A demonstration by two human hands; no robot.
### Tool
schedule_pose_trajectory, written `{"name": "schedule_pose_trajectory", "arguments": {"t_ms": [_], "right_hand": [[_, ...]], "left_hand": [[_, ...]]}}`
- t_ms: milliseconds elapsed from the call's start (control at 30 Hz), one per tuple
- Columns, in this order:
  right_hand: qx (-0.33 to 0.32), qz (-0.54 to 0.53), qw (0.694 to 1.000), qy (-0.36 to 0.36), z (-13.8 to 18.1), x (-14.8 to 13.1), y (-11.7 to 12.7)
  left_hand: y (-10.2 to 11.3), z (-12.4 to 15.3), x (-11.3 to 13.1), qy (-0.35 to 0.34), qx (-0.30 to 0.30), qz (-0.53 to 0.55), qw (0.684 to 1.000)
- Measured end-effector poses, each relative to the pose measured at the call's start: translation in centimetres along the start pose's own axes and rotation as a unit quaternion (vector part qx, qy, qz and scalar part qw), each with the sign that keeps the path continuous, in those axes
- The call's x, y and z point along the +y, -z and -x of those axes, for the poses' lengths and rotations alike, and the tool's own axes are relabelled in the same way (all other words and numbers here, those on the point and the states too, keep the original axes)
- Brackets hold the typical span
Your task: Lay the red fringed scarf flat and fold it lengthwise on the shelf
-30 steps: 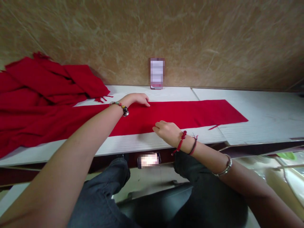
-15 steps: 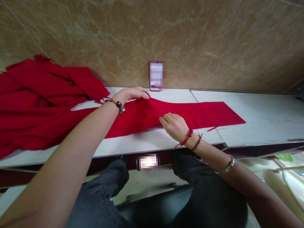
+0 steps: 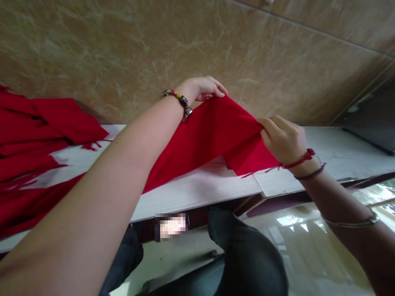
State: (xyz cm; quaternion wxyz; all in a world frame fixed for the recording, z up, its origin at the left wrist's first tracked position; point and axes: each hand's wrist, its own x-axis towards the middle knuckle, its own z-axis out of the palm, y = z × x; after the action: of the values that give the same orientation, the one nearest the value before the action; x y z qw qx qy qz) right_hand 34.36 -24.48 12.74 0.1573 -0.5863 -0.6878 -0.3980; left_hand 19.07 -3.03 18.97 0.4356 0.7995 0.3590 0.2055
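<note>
A long strip of red cloth (image 3: 200,139) with loose threads along its lower edge is raised off the white tabletop (image 3: 191,193) between my hands. At its upper edge, close to the wall, my left hand (image 3: 206,88) pinches the fabric. My right hand (image 3: 285,137) is closed on the strip further right, bunching the edge between thumb and fingers. The strip's right part folds under and hangs down beside my right hand. Leftward, the strip runs behind my left forearm.
A heap of red fabric (image 3: 37,123) with fringed edges lies at the left. A brown marbled wall (image 3: 138,53) borders the table's back. A dark box-like object (image 3: 373,111) stands at the far right. A lit, blurred-out screen (image 3: 172,227) is below the table edge.
Both hands have moved right and up, lifting the strip from the tabletop. My right hand has taken hold of its edge. The view has shifted right, and the phone by the wall no longer shows.
</note>
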Motion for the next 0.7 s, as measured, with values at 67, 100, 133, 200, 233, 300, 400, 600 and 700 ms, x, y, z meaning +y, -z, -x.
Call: {"name": "schedule_pose_trajectory", "arguments": {"t_ms": [67,100,133,200,233,300,400,600,700], "right_hand": [[-0.012,0.022,1.000,-0.011,0.6,2.2,0.4],[-0.019,0.032,0.999,-0.020,0.9,3.3,0.5],[-0.025,0.043,0.998,-0.029,1.3,4.3,0.7],[-0.033,0.066,0.996,-0.042,2.0,6.2,0.8],[-0.032,0.076,0.996,-0.046,2.4,7.2,0.7],[-0.023,0.093,0.994,-0.054,3.4,8.9,0.4],[-0.026,0.100,0.992,-0.072,5.2,11.1,-1.0],[-0.131,0.087,0.984,-0.085,9.9,12.9,-5.9],[-0.171,0.075,0.979,-0.079,12.0,12.5,-8.0]], "left_hand": [[-1.9,-1.5,1.7,-0.012,-0.019,0.008,1.000],[-2.8,-2.2,2.4,-0.018,-0.034,0.013,0.999],[-3.7,-2.8,3.0,-0.025,-0.052,0.019,0.998],[-5.5,-4.2,3.9,-0.045,-0.086,0.019,0.995],[-6.4,-4.8,4.1,-0.060,-0.096,0.011,0.994],[-8.3,-6.3,4.2,-0.096,-0.106,-0.009,0.990],[-11.3,-8.3,3.6,-0.128,-0.114,-0.013,0.985],[-17.0,-10.5,1.2,-0.071,-0.154,0.048,0.984],[-19.2,-10.7,-0.6,-0.061,-0.146,-0.013,0.987]]}}
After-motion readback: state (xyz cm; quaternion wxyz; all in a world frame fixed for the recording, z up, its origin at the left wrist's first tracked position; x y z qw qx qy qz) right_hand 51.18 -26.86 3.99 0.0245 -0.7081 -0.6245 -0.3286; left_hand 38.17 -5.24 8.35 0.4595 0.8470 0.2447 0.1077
